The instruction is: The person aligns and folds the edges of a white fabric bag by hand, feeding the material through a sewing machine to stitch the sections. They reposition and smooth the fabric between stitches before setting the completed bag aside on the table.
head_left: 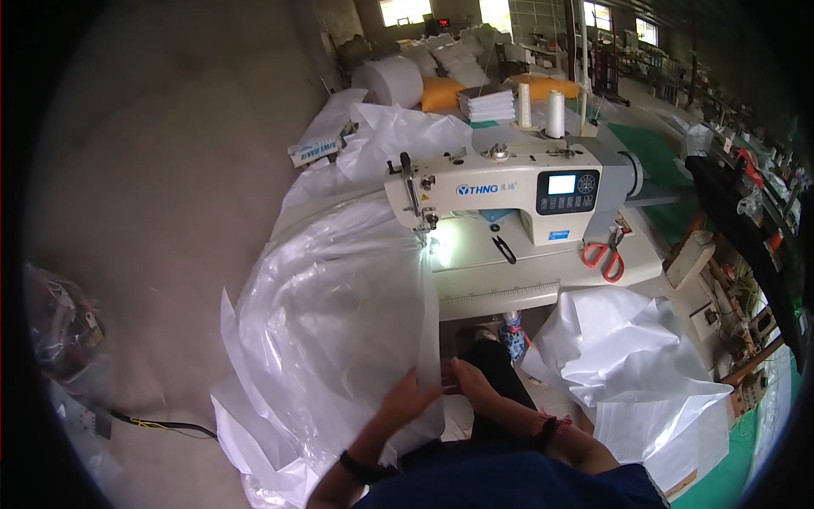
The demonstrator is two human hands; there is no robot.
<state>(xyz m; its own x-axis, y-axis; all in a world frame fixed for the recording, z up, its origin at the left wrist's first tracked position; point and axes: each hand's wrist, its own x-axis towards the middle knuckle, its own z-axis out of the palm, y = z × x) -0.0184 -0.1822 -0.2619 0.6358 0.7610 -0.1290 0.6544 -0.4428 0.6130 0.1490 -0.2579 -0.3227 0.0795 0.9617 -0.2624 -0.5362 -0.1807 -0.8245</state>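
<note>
A large sheet of white, shiny plastic fabric (339, 314) hangs in folds from the left of the sewing machine (526, 187) down to my lap. Its far right corner lies beneath the lit needle area. My left hand (409, 399) is closed on the fabric near its straight right edge, with a dark band on the wrist. Just across that edge, my right hand (468, 377) has its fingers curled at the border of the sheet. Both hands are close together, well below the machine bed (509, 276); some fingertips are hidden.
Red-handled scissors (604, 259) and small black thread snips (504, 249) lie on the machine table. More white sheeting (619, 348) is heaped at the right. Thread cones (555, 114) stand behind the machine, near a white stack (487, 103) and a big white roll (392, 81).
</note>
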